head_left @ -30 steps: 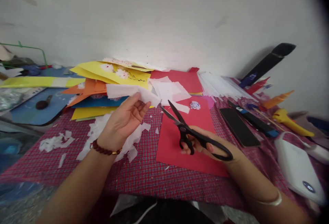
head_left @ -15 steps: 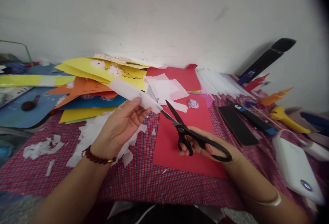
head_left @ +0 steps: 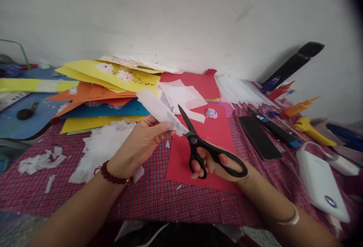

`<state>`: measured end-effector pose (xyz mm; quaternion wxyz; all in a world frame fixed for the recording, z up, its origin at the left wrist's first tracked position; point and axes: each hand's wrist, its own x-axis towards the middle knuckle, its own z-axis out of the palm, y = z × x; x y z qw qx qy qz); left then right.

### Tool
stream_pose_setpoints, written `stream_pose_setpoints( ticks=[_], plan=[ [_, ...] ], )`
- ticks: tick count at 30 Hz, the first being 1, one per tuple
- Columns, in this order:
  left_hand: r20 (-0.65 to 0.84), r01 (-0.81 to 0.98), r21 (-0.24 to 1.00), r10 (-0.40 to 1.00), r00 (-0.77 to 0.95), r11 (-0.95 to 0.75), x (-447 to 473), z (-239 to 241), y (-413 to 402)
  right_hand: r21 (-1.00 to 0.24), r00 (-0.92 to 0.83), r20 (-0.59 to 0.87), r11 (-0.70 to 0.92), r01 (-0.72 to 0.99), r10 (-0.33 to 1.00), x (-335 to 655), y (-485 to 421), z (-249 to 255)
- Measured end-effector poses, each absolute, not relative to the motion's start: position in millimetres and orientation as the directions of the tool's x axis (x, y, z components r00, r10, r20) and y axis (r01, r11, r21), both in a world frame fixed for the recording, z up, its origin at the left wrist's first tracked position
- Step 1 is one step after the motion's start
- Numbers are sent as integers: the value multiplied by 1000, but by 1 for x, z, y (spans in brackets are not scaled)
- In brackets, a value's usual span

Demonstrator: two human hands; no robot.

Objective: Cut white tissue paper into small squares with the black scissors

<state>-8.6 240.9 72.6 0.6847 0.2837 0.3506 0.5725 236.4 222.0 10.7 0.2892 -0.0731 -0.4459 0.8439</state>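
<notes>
My left hand (head_left: 140, 143) pinches a folded strip of white tissue paper (head_left: 159, 110) and holds it up above the table. In my right hand (head_left: 218, 164) are black scissors (head_left: 208, 148), fingers through the handle loops, blades pointing up and left. The blades meet the lower right end of the strip. A sheet of red paper (head_left: 208, 152) lies flat under my right hand on the red checked tablecloth (head_left: 159, 198). A beaded bracelet sits on my left wrist.
Stacked yellow, orange and blue sheets (head_left: 99, 88) lie at the back left, white scraps (head_left: 102, 148) below them. More white and red paper (head_left: 184, 92) lies at the back. A black phone (head_left: 258, 137), pens, a white power bank (head_left: 321, 182) and a yellow tool (head_left: 313, 130) are on the right.
My left hand brought the white strip down and right to the scissors. The blades, wide apart a second ago, now close on the strip's end.
</notes>
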Motion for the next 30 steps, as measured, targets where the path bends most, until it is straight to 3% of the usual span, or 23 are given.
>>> stream_pose_setpoints(
  ticks=[10,19,30],
  plan=[
    [-121,-621,772,991,61,132,-10,74,243,-834,-743,-21,-421,-355,669,231,206,21],
    [-114,-548,825,990,85,142,-7,73,241,-731,-840,22,-565,-383,542,225,207,16],
    [-113,-369,908,965,238,197,7,62,230,-700,-809,-14,-584,-411,587,226,205,18]
  ],
)
